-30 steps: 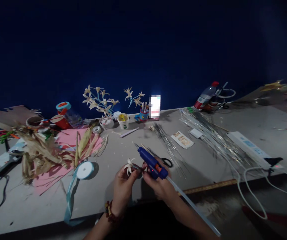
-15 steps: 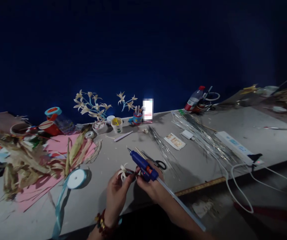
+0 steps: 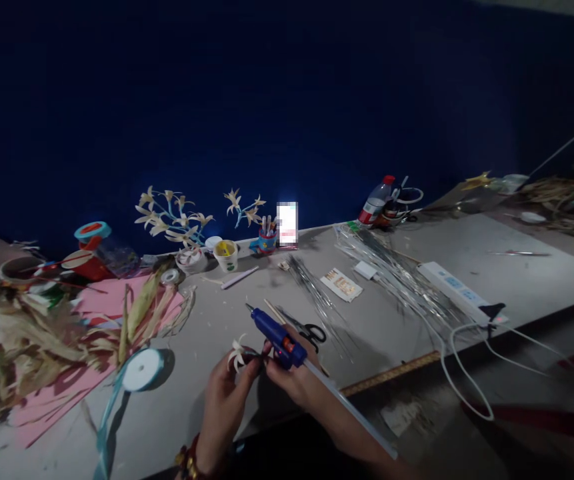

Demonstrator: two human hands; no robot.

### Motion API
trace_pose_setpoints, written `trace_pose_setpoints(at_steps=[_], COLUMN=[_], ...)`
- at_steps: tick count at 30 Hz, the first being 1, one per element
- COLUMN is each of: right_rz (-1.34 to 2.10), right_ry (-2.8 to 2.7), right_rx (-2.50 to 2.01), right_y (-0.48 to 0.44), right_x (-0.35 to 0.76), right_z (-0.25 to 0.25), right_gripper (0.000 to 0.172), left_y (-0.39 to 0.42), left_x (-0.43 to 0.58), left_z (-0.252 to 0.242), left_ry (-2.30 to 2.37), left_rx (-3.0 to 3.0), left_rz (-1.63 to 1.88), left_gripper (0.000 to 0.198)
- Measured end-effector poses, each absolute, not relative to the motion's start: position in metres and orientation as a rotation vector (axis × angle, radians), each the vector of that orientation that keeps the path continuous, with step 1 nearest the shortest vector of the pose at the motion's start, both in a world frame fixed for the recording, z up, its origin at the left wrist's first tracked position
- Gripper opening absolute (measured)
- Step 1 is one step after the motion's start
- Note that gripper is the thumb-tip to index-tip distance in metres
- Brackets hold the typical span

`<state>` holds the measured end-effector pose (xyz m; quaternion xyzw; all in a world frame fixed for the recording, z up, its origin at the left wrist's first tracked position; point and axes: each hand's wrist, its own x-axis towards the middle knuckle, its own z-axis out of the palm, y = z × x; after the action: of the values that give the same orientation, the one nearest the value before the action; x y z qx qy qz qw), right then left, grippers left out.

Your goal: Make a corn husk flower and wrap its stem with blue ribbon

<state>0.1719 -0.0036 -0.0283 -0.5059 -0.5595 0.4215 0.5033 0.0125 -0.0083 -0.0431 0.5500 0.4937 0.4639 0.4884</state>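
Between the fingers of my left hand (image 3: pixel 229 393) is a small cream flower (image 3: pixel 237 353), made of thin pale petals on a stem. A blue glue gun (image 3: pixel 277 333) is gripped in my right hand (image 3: pixel 294 377), its nozzle pointing up and left. A long clear glue stick (image 3: pixel 351 408) sticks out of the gun's back end, over my right forearm. The fingertips of both hands meet near the flower's stem; what exactly they pinch there is too dark to make out. Just beyond my right hand lie black-handled scissors (image 3: pixel 314 332).
Left are a roll of light blue ribbon (image 3: pixel 141 370), dried corn husks (image 3: pixel 31 340) and pink sheets (image 3: pixel 101 300). Flower branches (image 3: pixel 171 217) stand in a cup at the back. Wires (image 3: pixel 321 287), a power strip (image 3: pixel 457 293) and a bottle (image 3: pixel 377 201) lie or stand to the right.
The whole scene has shifted left in view as the head turned slightly. Both hands keep hold of the flower and the glue gun, fingertips still together.
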Motion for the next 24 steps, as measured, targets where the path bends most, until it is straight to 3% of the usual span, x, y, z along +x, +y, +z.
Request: trace_pose_setpoints(at_steps=[24], right_rz=[1.137], right_ry=[-1.288], right_rx=[-1.305], right_y=[-0.01], right_x=[0.17], right_z=[-0.011], right_gripper=[0.013], left_y=[-0.015], left_x=[0.016], left_z=[-0.052], left_ry=[1.263], left_rx=[1.477], left_rz=[1.246], left_gripper=[0.03])
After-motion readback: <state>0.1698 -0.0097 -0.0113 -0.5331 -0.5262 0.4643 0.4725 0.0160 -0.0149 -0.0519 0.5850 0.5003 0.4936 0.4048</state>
